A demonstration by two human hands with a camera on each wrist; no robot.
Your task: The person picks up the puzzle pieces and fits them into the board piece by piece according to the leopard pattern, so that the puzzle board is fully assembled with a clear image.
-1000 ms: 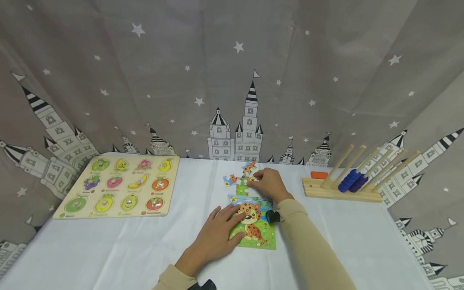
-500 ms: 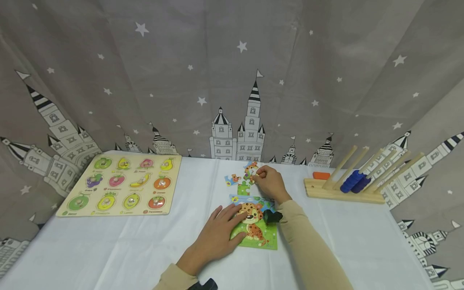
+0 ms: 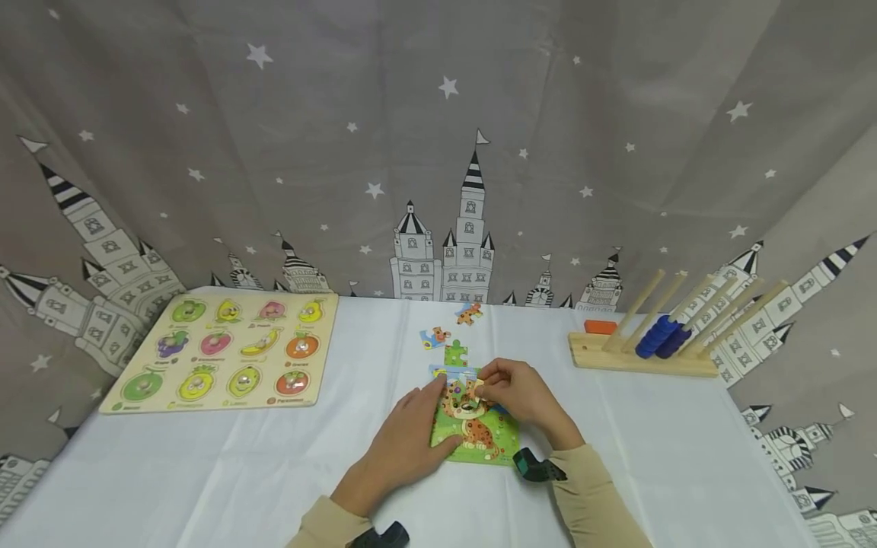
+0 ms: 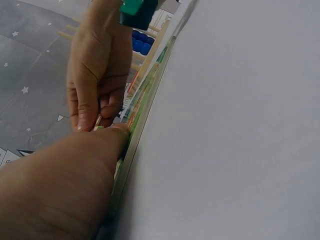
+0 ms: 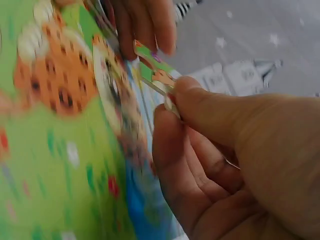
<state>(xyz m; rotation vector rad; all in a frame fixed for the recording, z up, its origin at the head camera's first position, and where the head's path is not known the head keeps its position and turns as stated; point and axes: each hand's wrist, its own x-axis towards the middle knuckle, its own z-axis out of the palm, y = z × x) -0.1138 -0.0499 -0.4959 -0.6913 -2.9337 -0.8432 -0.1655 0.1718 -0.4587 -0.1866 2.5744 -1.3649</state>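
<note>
A leopard jigsaw board (image 3: pixel 503 443) lies on the white cloth in front of me. My left hand (image 3: pixel 406 440) rests along its left side, thumb on the lower part and fingers straight toward the upper left edge. Between thumb and fingertips, my right hand (image 3: pixel 526 397) pinches a puzzle piece (image 5: pixel 159 71) over the upper part of the board. The piece is green with an orange animal patch, and it stands tilted to the board in the right wrist view. Part of the picture is hidden under both hands.
Behind the board lie a green puzzle piece (image 3: pixel 455 354), a blue-and-orange piece (image 3: pixel 433 339) and an orange piece (image 3: pixel 469 313). At the left is a wooden fruit peg puzzle (image 3: pixel 267 373). A wooden bead stand (image 3: pixel 644 363) and a red block (image 3: pixel 601 327) are at the right.
From the loose pieces at the back, my right hand has come toward me with a puzzle piece and is now over the board. The left hand stays at the board's left side.
</note>
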